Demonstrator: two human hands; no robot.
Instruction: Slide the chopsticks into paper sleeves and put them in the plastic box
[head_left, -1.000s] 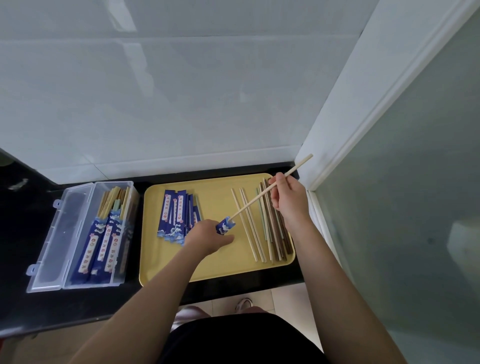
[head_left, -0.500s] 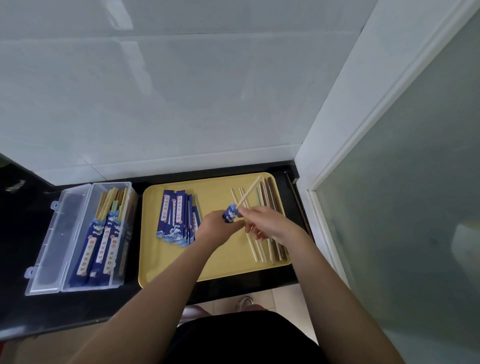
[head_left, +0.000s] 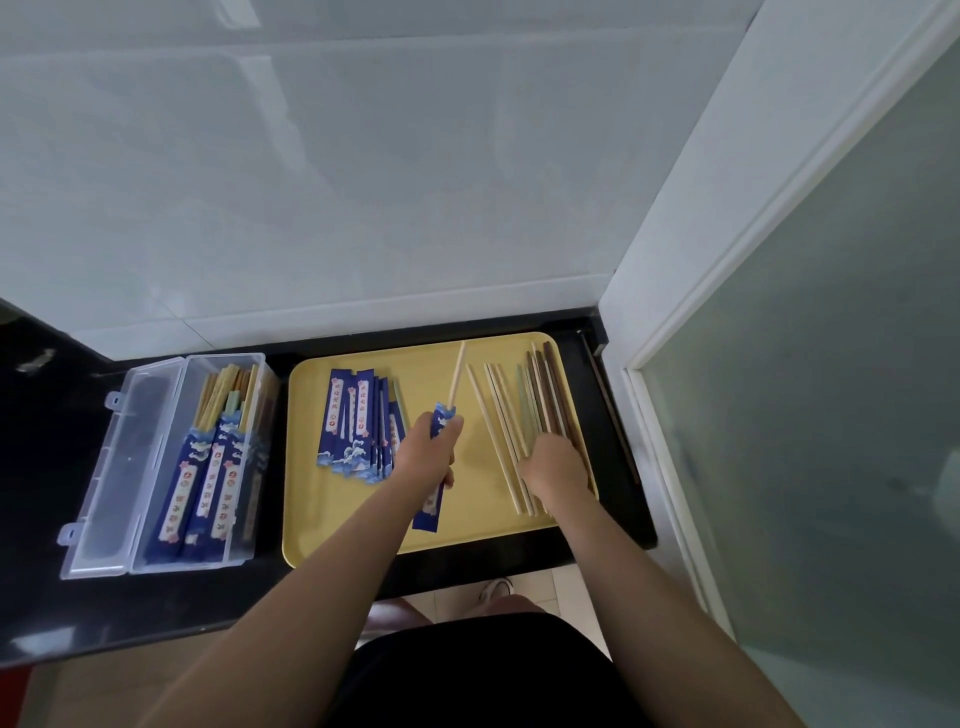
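A black counter (head_left: 62, 597) below a white tiled wall carries a yellow tray (head_left: 363, 535) and, to its left, a clear plastic box (head_left: 156, 561) with its lid open flat. The left hand (head_left: 428, 457) grips a blue paper sleeve (head_left: 431, 512) above the tray, fingers curled round it, with one pale chopstick (head_left: 458, 371) protruding from its mouth. The right hand (head_left: 556, 467) rests on the loose chopsticks (head_left: 519, 410) at the tray's right side; whether its fingers pinch one cannot be told. The step in hand appears to be fetching the pair's second stick: it should be a matching pale one, lifted by its thick end and fed in tip first while the sleeve's mouth is kept open. Counted, there are about four filled sleeves (head_left: 208, 483) in the box, some five empty sleeves (head_left: 358, 421) fanned on the tray, and roughly ten loose sticks, pale, greenish and dark brown; overlaps make all three counts uncertain.
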